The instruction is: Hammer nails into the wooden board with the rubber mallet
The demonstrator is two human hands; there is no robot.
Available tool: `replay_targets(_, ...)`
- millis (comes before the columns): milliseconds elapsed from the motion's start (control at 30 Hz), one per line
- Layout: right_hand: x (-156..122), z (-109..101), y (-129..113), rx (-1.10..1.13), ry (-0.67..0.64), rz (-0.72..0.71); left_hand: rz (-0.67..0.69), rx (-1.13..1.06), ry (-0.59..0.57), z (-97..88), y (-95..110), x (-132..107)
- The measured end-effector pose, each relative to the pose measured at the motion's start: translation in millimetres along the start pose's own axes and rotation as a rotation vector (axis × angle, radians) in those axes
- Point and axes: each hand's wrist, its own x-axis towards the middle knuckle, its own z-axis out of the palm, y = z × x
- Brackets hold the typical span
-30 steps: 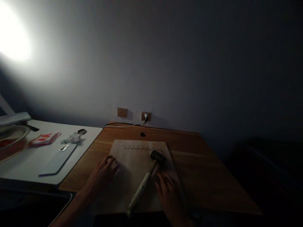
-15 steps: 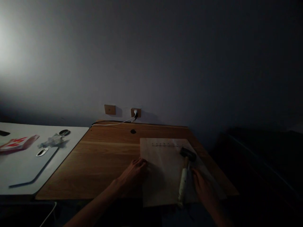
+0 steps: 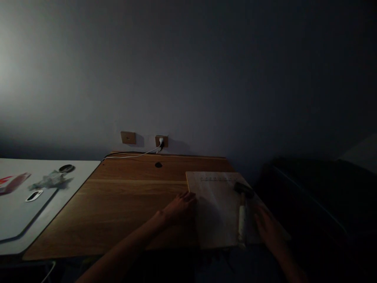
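A pale wooden board [image 3: 216, 212] lies on the brown table, with a row of small nails [image 3: 218, 179] standing along its far end. On its right part rests a hammer [image 3: 242, 220] with a dark head and a pale wrapped handle. My left hand [image 3: 183, 204] is at the board's left edge, fingers curled against it; dim light hides the fingertips. Right of the hammer, my right hand [image 3: 266, 226] lies over the board's right side. Its fingers are stretched and apart, and it does not hold the hammer.
The brown table [image 3: 132, 204] has a cable hole [image 3: 158, 165] near the wall. Cables [image 3: 132, 156] run to a wall socket [image 3: 161, 141]. On the white table [image 3: 84, 169] at left lie a crumpled plastic bag [image 3: 53, 180], a round dark object [image 3: 67, 168] and a red-and-white packet [image 3: 13, 182].
The board has shifted right across the table, carrying the hammer. My left hand has moved with its edge. My right hand has moved right, farther from the hammer. The view has turned slightly.
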Motion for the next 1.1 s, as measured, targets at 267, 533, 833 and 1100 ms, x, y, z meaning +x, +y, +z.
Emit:
replay_targets(267,-85,22,-149,0.171,-0.004,-0.334,-0.050,0.150,0.072,8.3,12,-82)
replay_targets(533,-74,97,-320,0.252,-0.428,-0.571,-0.156,0.064,0.131,-21.8,-23,-159)
replay_targets(833,-95,128,-324,0.241,-0.418,-0.519,-0.223,-0.013,0.157,-24.8,-23,-168)
replay_targets(1100,-93,129,-323,0.303,-0.421,-0.495,-0.226,-0.029,0.186,-25.0,-22,-167)
